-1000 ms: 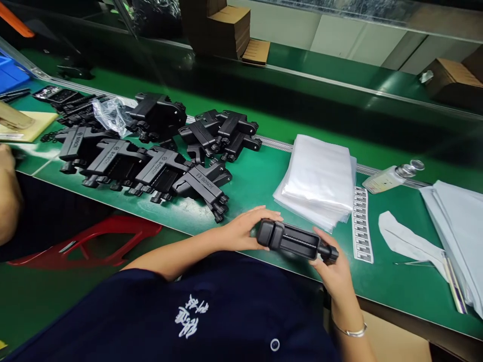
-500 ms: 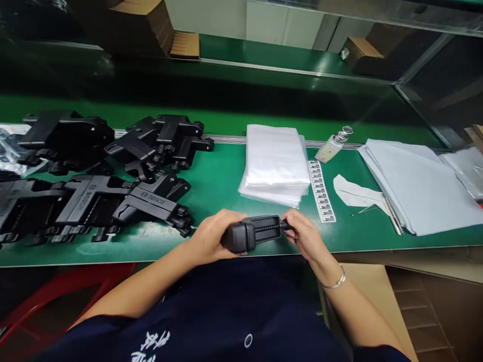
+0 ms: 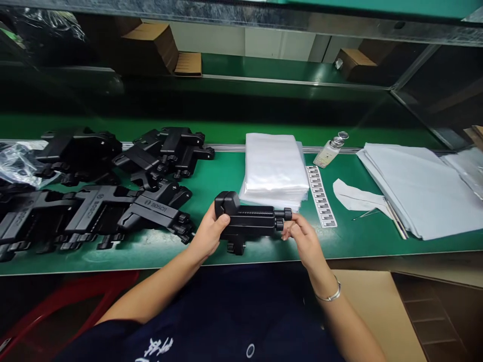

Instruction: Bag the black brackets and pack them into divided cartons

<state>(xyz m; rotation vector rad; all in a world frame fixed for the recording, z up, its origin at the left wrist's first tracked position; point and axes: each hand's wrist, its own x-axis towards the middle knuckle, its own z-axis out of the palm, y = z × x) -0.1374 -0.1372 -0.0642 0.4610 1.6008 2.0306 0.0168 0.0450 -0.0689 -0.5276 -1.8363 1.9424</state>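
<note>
A black plastic clamp (image 3: 251, 221) with round knobs on its right end is held up over the front of the green bench. My left hand (image 3: 207, 231) is closed around its left end, thumb on the near side. At the other end, the bent fingers of my right hand (image 3: 302, 236) are closed against the knobs (image 3: 281, 219); their exact contact is partly hidden. To the left, several similar black clamps (image 3: 151, 208) lie in two rows, some with BOSCH lettering. A stack of clear plastic bags (image 3: 273, 168) lies just behind the held clamp.
A strip of printed labels (image 3: 321, 196) lies right of the bags, with a pump bottle (image 3: 329, 152) behind it. Farther right are a white cloth piece (image 3: 354, 195), tweezers (image 3: 366, 213) and white sheets (image 3: 418, 186). An open carton (image 3: 373, 301) stands below the bench edge.
The clamp has been turned from its slotted face to its side, showing the knobs, and raised slightly. My right fingers have shifted around the knob end. The view has tilted up a little.
</note>
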